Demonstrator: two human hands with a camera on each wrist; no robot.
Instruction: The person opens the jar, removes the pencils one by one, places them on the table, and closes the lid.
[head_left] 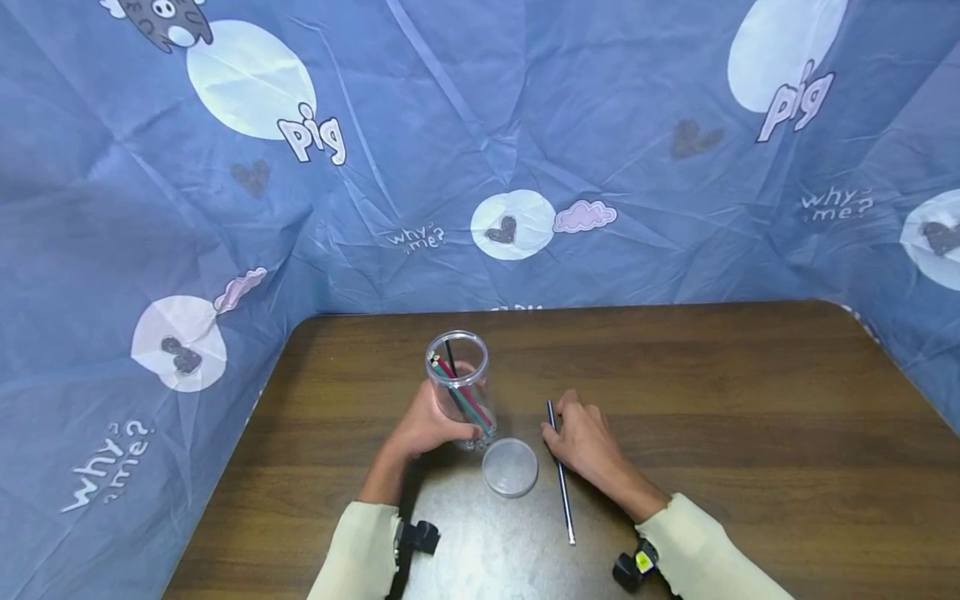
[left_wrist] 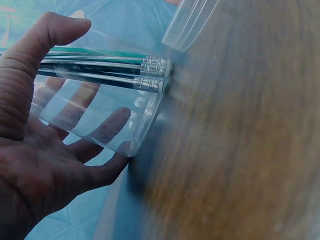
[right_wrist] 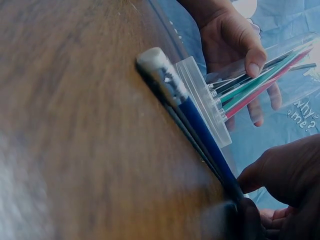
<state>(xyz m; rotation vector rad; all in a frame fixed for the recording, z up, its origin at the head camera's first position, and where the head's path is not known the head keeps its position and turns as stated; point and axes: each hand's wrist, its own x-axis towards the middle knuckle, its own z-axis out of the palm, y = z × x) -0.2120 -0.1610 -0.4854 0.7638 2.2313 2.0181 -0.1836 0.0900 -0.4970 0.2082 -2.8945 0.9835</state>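
Observation:
My left hand [head_left: 431,423] grips a clear plastic jar [head_left: 459,385] that stands on the wooden table [head_left: 750,417]. Its thumb and fingers [left_wrist: 75,145] wrap round the jar [left_wrist: 100,107]. Inside are several pencils [head_left: 459,390], red, green and black, with their ferrules [left_wrist: 152,74] at the bottom. The jar's clear round lid [head_left: 510,467] lies flat just in front of it. My right hand [head_left: 579,433] pinches the far end of a blue pencil [head_left: 562,479] lying on the table right of the lid. The pencil's eraser [right_wrist: 152,59] points toward me.
A blue printed cloth [head_left: 525,150] hangs behind the table and down both sides. The table's back edge [head_left: 570,307] is close behind the jar. Bare wood [head_left: 787,467] stretches to the right and bare wood [head_left: 300,433] to the left of the hands.

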